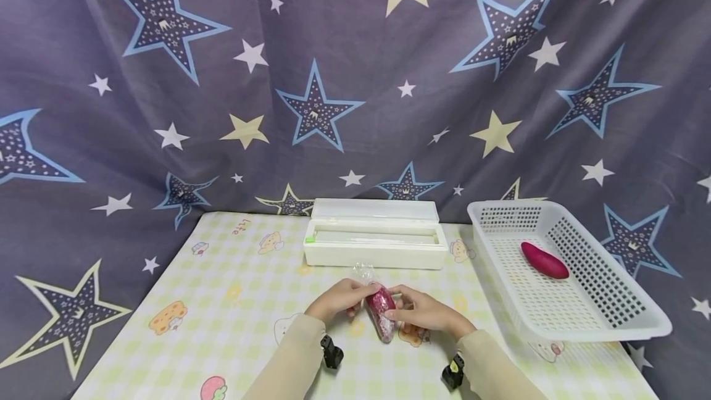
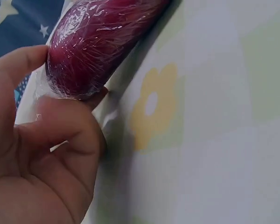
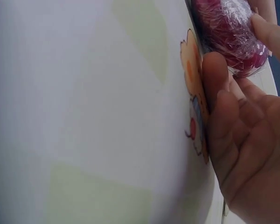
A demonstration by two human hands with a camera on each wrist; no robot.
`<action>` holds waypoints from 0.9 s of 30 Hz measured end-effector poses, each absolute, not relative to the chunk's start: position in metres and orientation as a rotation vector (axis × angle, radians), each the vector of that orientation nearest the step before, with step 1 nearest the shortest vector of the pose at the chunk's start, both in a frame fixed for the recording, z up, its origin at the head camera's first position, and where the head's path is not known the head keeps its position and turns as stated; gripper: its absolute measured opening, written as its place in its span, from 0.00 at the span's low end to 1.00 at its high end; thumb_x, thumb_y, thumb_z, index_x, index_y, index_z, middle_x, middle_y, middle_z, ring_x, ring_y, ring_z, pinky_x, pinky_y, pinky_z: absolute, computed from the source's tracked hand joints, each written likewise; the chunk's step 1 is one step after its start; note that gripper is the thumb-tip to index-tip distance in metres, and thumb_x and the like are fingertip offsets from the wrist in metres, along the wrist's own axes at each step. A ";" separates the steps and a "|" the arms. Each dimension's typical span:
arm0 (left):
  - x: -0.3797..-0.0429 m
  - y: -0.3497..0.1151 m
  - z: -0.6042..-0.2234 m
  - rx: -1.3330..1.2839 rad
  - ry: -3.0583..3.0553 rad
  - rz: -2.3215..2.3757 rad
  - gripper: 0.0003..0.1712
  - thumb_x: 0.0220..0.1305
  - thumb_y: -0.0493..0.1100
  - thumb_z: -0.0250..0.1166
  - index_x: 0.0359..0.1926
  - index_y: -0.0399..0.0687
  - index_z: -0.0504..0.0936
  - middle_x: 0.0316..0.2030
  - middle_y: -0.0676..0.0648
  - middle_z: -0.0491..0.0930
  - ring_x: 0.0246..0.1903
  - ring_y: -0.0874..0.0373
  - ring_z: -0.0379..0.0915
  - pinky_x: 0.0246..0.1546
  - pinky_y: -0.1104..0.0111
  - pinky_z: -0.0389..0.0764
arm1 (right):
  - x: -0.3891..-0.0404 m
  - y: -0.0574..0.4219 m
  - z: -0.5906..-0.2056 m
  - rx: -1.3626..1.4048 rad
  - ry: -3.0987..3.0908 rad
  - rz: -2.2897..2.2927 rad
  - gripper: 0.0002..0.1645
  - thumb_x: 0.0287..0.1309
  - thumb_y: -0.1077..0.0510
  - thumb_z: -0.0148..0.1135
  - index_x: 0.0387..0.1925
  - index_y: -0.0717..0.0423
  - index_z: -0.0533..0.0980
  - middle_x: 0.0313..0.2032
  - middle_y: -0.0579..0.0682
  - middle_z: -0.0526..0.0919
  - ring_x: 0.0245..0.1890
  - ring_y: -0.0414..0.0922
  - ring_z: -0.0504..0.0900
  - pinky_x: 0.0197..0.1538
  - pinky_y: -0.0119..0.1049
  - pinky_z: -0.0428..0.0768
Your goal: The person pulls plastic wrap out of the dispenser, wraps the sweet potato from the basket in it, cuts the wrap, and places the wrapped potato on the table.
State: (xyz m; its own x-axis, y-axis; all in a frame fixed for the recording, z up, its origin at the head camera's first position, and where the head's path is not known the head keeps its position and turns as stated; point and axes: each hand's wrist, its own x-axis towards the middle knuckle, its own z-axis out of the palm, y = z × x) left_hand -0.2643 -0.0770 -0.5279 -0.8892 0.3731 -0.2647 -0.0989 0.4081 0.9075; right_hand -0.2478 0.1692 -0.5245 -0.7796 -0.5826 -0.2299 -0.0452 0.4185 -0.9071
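Observation:
A red-purple sweet potato [image 1: 381, 308] wrapped in crinkled cling film is between my two hands, over the middle of the table. My left hand [image 1: 343, 299] pinches its far end from the left, thumb on top, and a loose tuft of clear film [image 1: 363, 271] sticks up beyond. From the right, my right hand [image 1: 424, 309] holds its side between thumb and fingers. In the left wrist view the film lies tight and shiny over the sweet potato [image 2: 98, 42]. The right wrist view shows the thumb pressed on the wrapped skin [image 3: 231, 32].
Behind the hands stands a white cling film box [image 1: 374, 255], its lid raised and a pale roll inside. To the right, a white plastic basket [image 1: 500, 289] holds one unwrapped sweet potato [image 1: 544, 260]. A checked cloth [image 1: 239, 326] covers the table; a starry curtain [image 1: 355, 36] hangs behind.

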 end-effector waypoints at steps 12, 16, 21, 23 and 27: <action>-0.269 -0.073 -0.542 0.127 1.974 1.721 0.29 0.66 0.63 0.64 0.54 0.45 0.80 0.18 0.56 0.61 0.16 0.64 0.52 0.16 0.75 0.59 | -0.249 0.168 -0.526 -0.535 2.070 -1.382 0.29 0.70 0.42 0.59 0.67 0.44 0.68 0.39 0.56 0.80 0.17 0.43 0.76 0.19 0.34 0.72; -0.266 -0.073 -0.541 0.139 2.042 1.741 0.29 0.67 0.60 0.64 0.58 0.44 0.78 0.18 0.55 0.62 0.16 0.63 0.55 0.16 0.74 0.63 | -0.248 0.167 -0.525 -0.527 2.065 -1.381 0.28 0.71 0.42 0.58 0.67 0.45 0.68 0.38 0.56 0.79 0.16 0.44 0.75 0.18 0.34 0.73; -0.259 -0.071 -0.537 0.269 2.266 1.629 0.28 0.71 0.60 0.61 0.63 0.50 0.80 0.16 0.53 0.66 0.14 0.62 0.61 0.16 0.73 0.67 | -0.246 0.167 -0.523 -0.512 2.073 -1.367 0.31 0.71 0.42 0.57 0.69 0.48 0.67 0.39 0.56 0.78 0.16 0.43 0.75 0.19 0.34 0.72; -0.256 -0.069 -0.535 0.333 2.367 1.559 0.27 0.72 0.60 0.59 0.64 0.53 0.79 0.15 0.53 0.68 0.13 0.62 0.64 0.16 0.72 0.69 | -0.245 0.166 -0.522 -0.510 2.061 -1.367 0.32 0.72 0.42 0.57 0.70 0.49 0.66 0.38 0.57 0.77 0.15 0.44 0.75 0.18 0.34 0.72; -0.250 -0.071 -0.534 0.427 2.410 1.484 0.32 0.69 0.61 0.62 0.69 0.56 0.74 0.19 0.52 0.70 0.14 0.61 0.66 0.17 0.71 0.70 | -0.244 0.165 -0.521 -0.522 2.049 -1.360 0.33 0.72 0.41 0.56 0.71 0.50 0.65 0.33 0.58 0.78 0.15 0.45 0.75 0.17 0.35 0.73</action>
State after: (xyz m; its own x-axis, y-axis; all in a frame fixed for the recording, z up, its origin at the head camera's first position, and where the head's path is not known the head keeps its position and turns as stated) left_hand -0.2504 -0.0706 -0.5342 -0.9174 0.3896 -0.0807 0.1033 0.4292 0.8973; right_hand -0.2436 0.1654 -0.5212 -0.7314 -0.6239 -0.2753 0.0112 0.3926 -0.9196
